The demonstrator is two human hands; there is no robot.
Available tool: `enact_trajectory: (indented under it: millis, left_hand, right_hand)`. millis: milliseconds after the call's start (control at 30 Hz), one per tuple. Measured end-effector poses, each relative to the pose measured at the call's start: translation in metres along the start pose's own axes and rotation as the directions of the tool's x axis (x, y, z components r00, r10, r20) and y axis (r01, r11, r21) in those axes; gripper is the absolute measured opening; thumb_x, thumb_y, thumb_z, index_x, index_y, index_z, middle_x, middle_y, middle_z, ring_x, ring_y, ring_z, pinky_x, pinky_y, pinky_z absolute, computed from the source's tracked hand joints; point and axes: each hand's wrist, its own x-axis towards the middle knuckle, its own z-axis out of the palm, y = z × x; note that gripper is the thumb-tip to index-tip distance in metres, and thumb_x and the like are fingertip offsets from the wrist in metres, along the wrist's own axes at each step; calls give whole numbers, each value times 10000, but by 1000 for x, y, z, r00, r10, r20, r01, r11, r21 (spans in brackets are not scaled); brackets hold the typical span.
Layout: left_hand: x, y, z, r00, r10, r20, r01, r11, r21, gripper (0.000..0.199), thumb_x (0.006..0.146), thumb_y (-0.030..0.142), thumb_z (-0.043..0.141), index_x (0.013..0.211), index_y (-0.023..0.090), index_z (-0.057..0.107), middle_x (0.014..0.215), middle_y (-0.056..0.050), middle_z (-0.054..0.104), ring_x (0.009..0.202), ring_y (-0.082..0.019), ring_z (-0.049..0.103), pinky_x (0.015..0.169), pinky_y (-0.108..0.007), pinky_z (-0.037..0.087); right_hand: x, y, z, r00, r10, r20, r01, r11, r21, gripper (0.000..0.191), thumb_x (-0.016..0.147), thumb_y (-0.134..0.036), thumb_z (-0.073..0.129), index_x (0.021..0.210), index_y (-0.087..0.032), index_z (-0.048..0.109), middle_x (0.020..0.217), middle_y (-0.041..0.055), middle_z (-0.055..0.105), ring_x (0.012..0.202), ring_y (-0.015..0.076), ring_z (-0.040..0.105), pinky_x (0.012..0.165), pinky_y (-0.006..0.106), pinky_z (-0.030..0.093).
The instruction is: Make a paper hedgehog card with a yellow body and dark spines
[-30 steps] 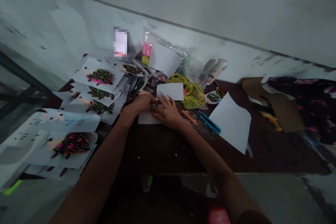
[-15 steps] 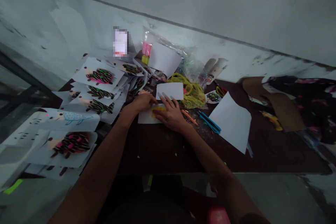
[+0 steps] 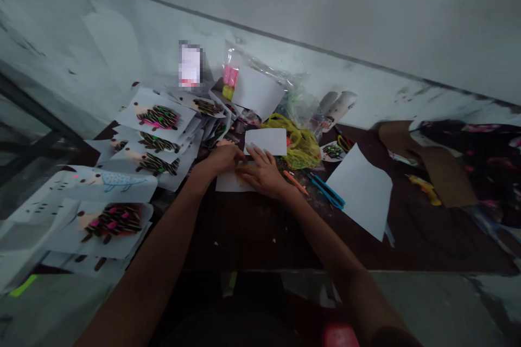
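Observation:
A white sheet with a yellow patch (image 3: 230,183) lies on the dark table (image 3: 244,227), partly under both hands. My left hand (image 3: 227,158) rests at its upper left, fingers bent and close together; what they hold, if anything, is too small to make out. Across the sheet's right part lies my right hand (image 3: 264,173), fingers spread over the yellow patch and holding nothing visible. Its fingertips reach the lower edge of a blank white card (image 3: 266,141) just beyond.
Hedgehog pictures (image 3: 157,117) are stacked at left. Behind are a yellow net bag (image 3: 303,149) and clear plastic bags. An orange tool (image 3: 296,182), blue scissors (image 3: 328,191) and a large white sheet (image 3: 361,190) lie to the right, with brown cardboard (image 3: 443,176) farther off.
The whole view has shifted slightly. My right hand's fingers have moved a little over the yellow patch, covering more of it. My left hand stays at the sheet's upper left.

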Motion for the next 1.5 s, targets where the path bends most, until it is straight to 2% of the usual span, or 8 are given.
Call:
enact_trajectory:
  millis: [167,367,600,867,1067,1267,1500]
  left_hand:
    - [0,-1,0,1000,22,-13,-21,1000,18,412,777,128,548,1040,282,825,1023,-42,802,947,-190,681,881,-270,487]
    - [2,-4,2,999,41,-27,-41,999,1,415,788,132,539,1052,275,826,966,-45,805,900,-182,675,830,-252,491]
    - [0,-2,2,999,10,-38,-8,999,41,420,811,130,537,1078,287,820,1041,-53,799,950,-189,671,883,-266,480]
    - [1,-3,1,998,34,-44,-31,998,57,394,808,146,558,1054,293,828,971,-47,805,922,-189,671,894,-275,479]
    - [1,-4,4,997,45,-62,-42,998,49,403,788,121,551,1027,282,833,944,-52,802,884,-183,665,897,-286,475]
    - [1,-2,1,999,26,-39,-24,999,30,395,785,129,565,1028,289,833,976,-55,801,906,-200,673,904,-302,471]
    - [3,-4,1,999,29,-28,-28,998,53,395,786,141,552,1036,270,829,1015,-63,801,946,-202,678,917,-301,476]
  right_hand:
    - [6,4,0,1000,-25,4,25,1000,-12,342,1038,-435,507,1291,-335,715,1695,52,282,1580,305,194,1259,574,148]
    - [-7,7,4,995,84,-58,-83,996,12,355,1046,-431,490,1326,-349,690,1714,42,223,1581,309,184,1243,572,184]
    - [-19,-1,7,995,23,-95,-27,999,-38,334,1022,-408,542,1304,-327,702,1702,48,263,1577,306,194,1246,555,175]
    - [-19,-6,11,991,65,-121,-67,998,-18,336,1030,-399,524,1306,-323,700,1694,74,280,1575,312,200,1224,572,210]
    - [-12,-7,9,993,57,-105,-60,998,-27,337,1023,-433,530,1292,-336,707,1694,55,283,1576,315,196,1240,570,181]
    - [-13,-8,6,989,105,-100,-108,994,-26,344,1025,-424,527,1285,-302,715,1691,84,287,1570,328,210,1239,574,185]
    - [-6,-16,9,996,73,-48,-75,997,-26,350,1020,-437,545,1312,-321,698,1682,88,310,1573,313,207,1243,556,175]
